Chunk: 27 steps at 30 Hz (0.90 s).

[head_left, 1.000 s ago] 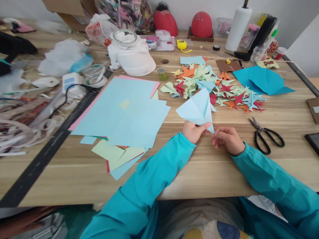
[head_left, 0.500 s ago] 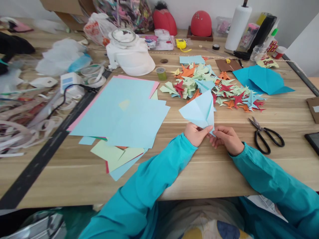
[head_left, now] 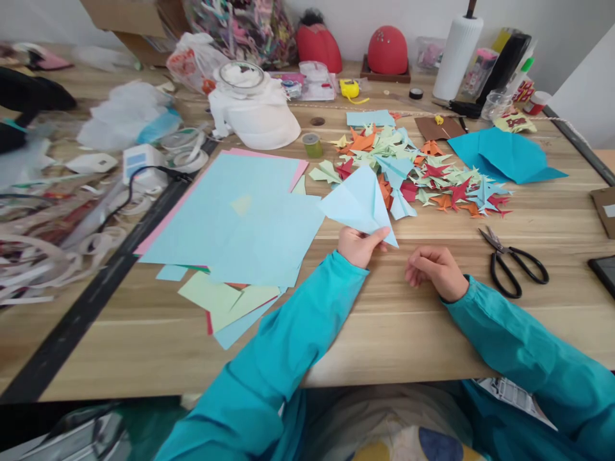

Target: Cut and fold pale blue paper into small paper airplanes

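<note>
The left hand (head_left: 355, 248) pinches the folded paper (head_left: 356, 202), which spreads forward from it. The right hand (head_left: 436, 272), fingers curled together, is apart from the paper.

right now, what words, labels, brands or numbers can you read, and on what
Nothing is legible.
Yellow packet: red print, too blurred.
White plastic bag: orange-red print, too blurred.
Folded light-blue paper in the left hand: no writing visible.
</note>
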Each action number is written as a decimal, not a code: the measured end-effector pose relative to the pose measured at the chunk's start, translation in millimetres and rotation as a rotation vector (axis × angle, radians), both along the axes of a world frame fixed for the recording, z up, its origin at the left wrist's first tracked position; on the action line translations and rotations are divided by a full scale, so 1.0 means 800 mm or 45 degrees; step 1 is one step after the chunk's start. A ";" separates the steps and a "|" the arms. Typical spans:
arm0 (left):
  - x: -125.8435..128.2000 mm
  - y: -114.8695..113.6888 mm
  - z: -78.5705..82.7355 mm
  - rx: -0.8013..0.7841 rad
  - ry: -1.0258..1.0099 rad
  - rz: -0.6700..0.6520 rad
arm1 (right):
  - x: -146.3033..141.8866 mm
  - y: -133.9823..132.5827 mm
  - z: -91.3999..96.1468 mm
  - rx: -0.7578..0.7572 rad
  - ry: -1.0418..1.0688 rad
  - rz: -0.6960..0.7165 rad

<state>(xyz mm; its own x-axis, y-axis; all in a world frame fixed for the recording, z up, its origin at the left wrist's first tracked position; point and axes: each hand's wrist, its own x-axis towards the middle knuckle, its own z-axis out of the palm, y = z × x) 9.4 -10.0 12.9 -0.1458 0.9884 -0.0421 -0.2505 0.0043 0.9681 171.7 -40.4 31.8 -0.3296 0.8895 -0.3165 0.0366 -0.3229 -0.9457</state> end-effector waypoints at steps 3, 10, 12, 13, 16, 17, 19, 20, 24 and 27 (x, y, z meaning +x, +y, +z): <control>0.007 -0.009 0.004 0.022 0.081 -0.140 | -0.002 0.000 -0.001 0.027 -0.008 -0.026; 0.012 -0.008 -0.006 0.068 0.058 -0.045 | -0.002 -0.002 -0.004 0.171 -0.108 0.124; 0.008 0.000 -0.014 0.097 -0.027 0.055 | -0.002 -0.002 -0.003 0.184 -0.123 0.159; 0.006 0.003 -0.016 0.091 -0.060 0.080 | -0.002 -0.002 -0.002 0.184 -0.123 0.174; 0.003 0.007 -0.017 0.045 -0.116 0.090 | -0.001 -0.003 -0.001 0.158 -0.113 0.201; 0.003 0.007 -0.015 0.006 -0.118 0.074 | -0.001 -0.003 -0.001 0.148 -0.112 0.208; 0.002 0.003 -0.010 -0.099 -0.096 -0.001 | 0.001 -0.003 -0.003 0.162 -0.115 0.201; 0.002 0.001 -0.009 -0.137 -0.082 -0.047 | 0.001 -0.002 -0.005 0.208 -0.118 0.175; 0.005 -0.007 -0.009 -0.095 -0.111 -0.161 | 0.006 0.002 -0.015 0.636 -0.153 -0.040; 0.008 -0.009 -0.012 -0.143 -0.147 -0.281 | 0.011 0.006 -0.018 0.945 -0.301 -0.033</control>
